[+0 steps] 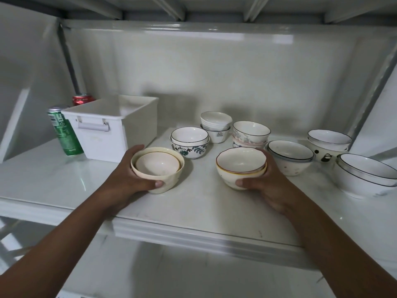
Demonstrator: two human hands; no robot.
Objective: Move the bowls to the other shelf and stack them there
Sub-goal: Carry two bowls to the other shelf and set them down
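My left hand [129, 179] grips a cream bowl stack [158, 166], two nested bowls, near the front of the white shelf [193, 211]. My right hand [270, 183] grips a second nested pair, the brown-rimmed bowl stack [240, 163], with the thumb on its front. Both stacks sit on or just above the shelf; I cannot tell which. Behind them stand a leaf-patterned bowl stack [190, 141], a small white dish stack [216, 125] and a grey-floral bowl stack [250, 134].
A white plastic bin [111, 125] stands at the back left, with a green can [64, 131] and a red can [82, 99] beside it. More bowl stacks [290, 157], [328, 144], [367, 175] line the right side. A lower shelf [171, 272] shows below.
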